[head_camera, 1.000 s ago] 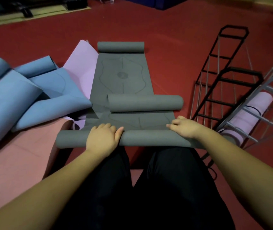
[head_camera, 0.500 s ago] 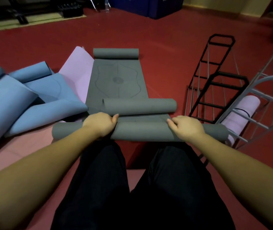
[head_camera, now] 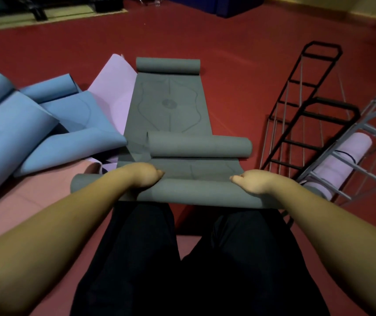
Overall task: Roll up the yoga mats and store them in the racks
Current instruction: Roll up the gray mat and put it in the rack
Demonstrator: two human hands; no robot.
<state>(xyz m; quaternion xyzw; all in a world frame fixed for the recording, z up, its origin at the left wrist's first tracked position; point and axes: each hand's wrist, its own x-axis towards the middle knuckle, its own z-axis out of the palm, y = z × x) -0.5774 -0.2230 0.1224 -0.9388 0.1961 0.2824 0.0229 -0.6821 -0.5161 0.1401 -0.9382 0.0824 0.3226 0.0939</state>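
A grey yoga mat roll lies crosswise just past my knees. My left hand grips its left part and my right hand grips its right part, with the fingers of both curled over the far side and hidden. The unrolled strip of this mat runs a short way ahead to another grey roll. Beyond that, a flat grey mat stretches away and ends in a rolled far end. To the right, a grey wire rack holds a rolled lilac mat.
A black wire rack lies tilted beside the grey one. On the left lie loosely curled blue mats, a flat lilac mat and a salmon mat. Red floor surrounds everything; dark equipment stands at the far wall.
Both hands have pushed the near grey roll forward, so it is thicker and closer to the second roll. My fingers, spread on top before, now curl over its far side.
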